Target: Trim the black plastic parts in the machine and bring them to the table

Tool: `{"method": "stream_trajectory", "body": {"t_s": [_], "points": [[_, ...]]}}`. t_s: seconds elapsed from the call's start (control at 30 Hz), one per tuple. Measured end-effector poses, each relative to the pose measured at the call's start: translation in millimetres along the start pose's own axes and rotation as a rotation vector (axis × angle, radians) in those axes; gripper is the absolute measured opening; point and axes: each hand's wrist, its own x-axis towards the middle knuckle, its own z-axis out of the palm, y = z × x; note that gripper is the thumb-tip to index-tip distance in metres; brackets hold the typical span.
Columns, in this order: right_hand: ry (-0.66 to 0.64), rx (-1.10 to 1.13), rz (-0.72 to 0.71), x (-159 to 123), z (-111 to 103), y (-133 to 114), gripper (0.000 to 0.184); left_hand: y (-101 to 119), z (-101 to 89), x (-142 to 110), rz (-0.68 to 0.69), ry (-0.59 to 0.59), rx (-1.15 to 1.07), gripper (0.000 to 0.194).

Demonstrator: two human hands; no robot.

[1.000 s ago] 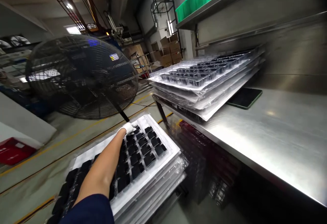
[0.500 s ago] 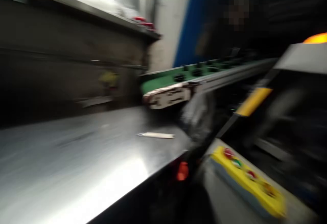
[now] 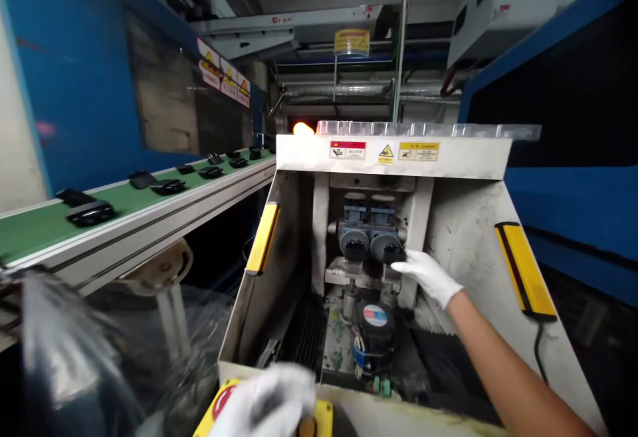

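My right hand (image 3: pixel 426 274), in a white glove, reaches into the machine housing. Its thumb and fingers are closed at the edge of a small black plastic part (image 3: pixel 393 253) on the right-hand fixture. A matching black part (image 3: pixel 355 249) sits on the left-hand fixture beside it. Behind each part is a round grey disc, such as the left disc (image 3: pixel 346 241). Low in the view, my left hand (image 3: pixel 272 400), also gloved in white, is over a yellow control box (image 3: pixel 325 414) with a red button (image 3: pixel 222 402). Motion blurs its fingers.
To the left, a green conveyor belt (image 3: pixel 30 224) carries several black parts. Yellow light bars (image 3: pixel 264 238) flank the housing opening (image 3: pixel 294 224). Clear plastic trays (image 3: pixel 423 129) and an orange lamp (image 3: pixel 303 129) are on top. A clear plastic bag (image 3: pixel 64 350) hangs below the conveyor.
The view has swung from the metal table and conveyor end round to the machine housing. Both gloved hands are now in sight, the right one inside the housing at the black part.
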Motion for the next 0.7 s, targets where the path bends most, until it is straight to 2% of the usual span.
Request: {"method": "stream_trajectory", "body": {"t_s": [0.07, 0.13, 0.17, 0.23, 0.3, 0.37, 0.43, 0.57, 0.7], "points": [[-0.037, 0.069, 0.033, 20, 10, 16, 0.014, 12, 7.6, 64, 0.057, -0.016, -0.07, 0.037], [-0.019, 0.125, 0.047, 30, 20, 28, 0.01, 20, 16.3, 131, 0.096, -0.034, -0.146, 0.054], [-0.006, 0.146, 0.048, 32, 24, 32, 0.009, 23, 21.1, 163, 0.107, -0.064, -0.186, 0.056], [0.025, 0.17, 0.045, 34, 28, 36, 0.007, 23, 31.5, 217, 0.118, -0.153, -0.236, 0.047], [0.064, 0.184, 0.039, 35, 29, 36, 0.006, 18, 42.2, 254, 0.112, -0.246, -0.253, 0.027], [0.097, 0.197, 0.034, 37, 30, 35, 0.006, 13, 51.8, 275, 0.11, -0.308, -0.261, 0.018], [0.126, 0.21, 0.03, 38, 33, 35, 0.007, 9, 59.1, 283, 0.121, -0.327, -0.282, 0.019], [0.18, 0.236, 0.031, 38, 38, 35, 0.007, 6, 66.0, 281, 0.153, -0.296, -0.342, 0.019], [0.177, 0.226, 0.021, 38, 40, 33, 0.008, 9, 66.4, 278, 0.154, -0.276, -0.35, 0.013]]}}
